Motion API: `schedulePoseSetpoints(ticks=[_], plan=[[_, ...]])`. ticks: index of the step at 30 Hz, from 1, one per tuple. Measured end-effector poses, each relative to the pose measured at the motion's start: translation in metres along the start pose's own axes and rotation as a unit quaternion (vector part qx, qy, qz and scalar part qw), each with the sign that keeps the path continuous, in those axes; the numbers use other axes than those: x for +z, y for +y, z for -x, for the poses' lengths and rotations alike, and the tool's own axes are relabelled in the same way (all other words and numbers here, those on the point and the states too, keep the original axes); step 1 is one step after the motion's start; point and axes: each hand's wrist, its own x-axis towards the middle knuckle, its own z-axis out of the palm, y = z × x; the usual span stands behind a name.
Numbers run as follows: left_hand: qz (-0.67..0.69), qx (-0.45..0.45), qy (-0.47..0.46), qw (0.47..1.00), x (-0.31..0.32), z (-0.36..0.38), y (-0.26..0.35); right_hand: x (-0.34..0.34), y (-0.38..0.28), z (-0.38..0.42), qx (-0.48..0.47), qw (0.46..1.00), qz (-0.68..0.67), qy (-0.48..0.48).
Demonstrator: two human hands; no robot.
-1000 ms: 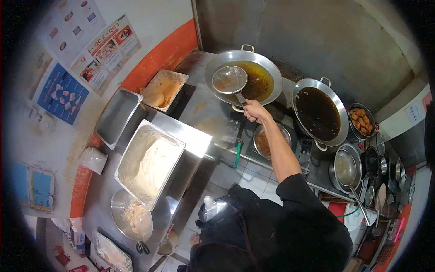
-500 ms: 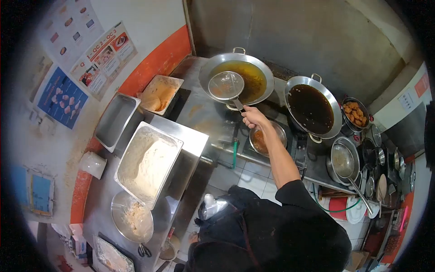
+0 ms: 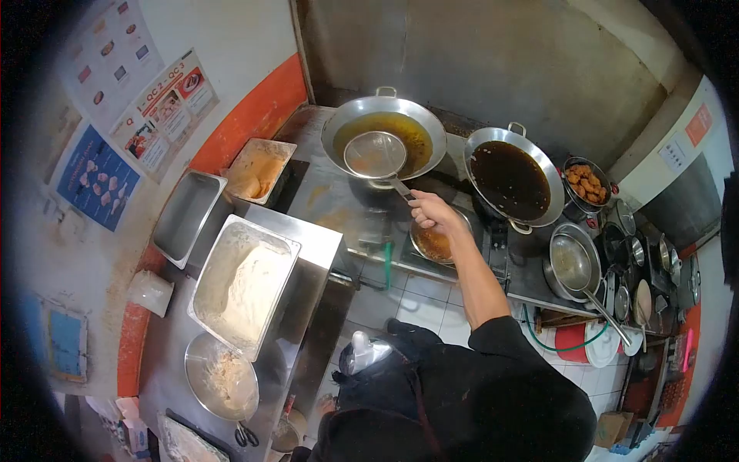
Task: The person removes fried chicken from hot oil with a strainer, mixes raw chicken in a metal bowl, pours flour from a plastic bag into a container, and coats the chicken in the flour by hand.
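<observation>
My right hand [image 3: 433,212] is closed around the handle of a round fine-mesh strainer [image 3: 375,155]. The strainer's mesh is held over the near part of a wide two-handled wok [image 3: 439,144] of yellow-brown oil [image 3: 418,138]. Partly behind my forearm, a pan [image 3: 419,231] with reddish-brown contents sits on the stove, just below my hand. To the right of my hand stands a second wok [image 3: 475,146], filled with dark brown oil with pale bits floating on it. My left hand is out of sight.
Fried pieces [image 3: 586,185] fill a pot at the right. A bowl [image 3: 554,273] there holds another strainer [image 3: 573,262]. On the left steel table are a flour tray [image 3: 202,289], a bowl [image 3: 198,377] with floury bits, and scissors [image 3: 246,436]. An orange-stained tray [image 3: 281,150] stands behind.
The whole view has shifted, so the woks appear further left. The strainer stays in my right hand and over the left wok, now nearer its front rim.
</observation>
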Motion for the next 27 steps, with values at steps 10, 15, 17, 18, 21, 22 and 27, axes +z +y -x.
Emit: schedulePoseSetpoints(ticks=[10,15,17,18,21,22,27], plan=[[-0.084,-0.026,-0.005,0.996,-0.015,0.020,-0.020,-0.037,0.041,0.170,-0.040,0.992,-0.072,0.099],[-0.698,0.201,-0.089,0.681,-0.032,0.022,-0.012,-0.049,0.132,0.180,-0.102,0.942,0.176,0.267],[-0.636,0.353,-0.114,0.677,-0.044,0.007,-0.026,-0.055,0.185,0.171,-0.295,0.742,0.458,0.391],[-0.641,0.351,-0.121,0.672,-0.048,0.010,-0.024,-0.033,0.178,0.187,-0.184,0.840,0.352,0.369],[-0.398,0.177,-0.117,0.893,-0.040,0.000,-0.008,-0.023,0.209,0.189,-0.031,0.868,0.349,0.351],[-0.301,0.114,-0.108,0.941,-0.033,-0.004,0.001,-0.032,0.237,0.180,-0.145,0.840,0.369,0.370],[0.074,-0.123,-0.197,0.970,-0.055,-0.012,0.041,-0.027,0.266,0.195,-0.049,0.831,0.427,0.354]])
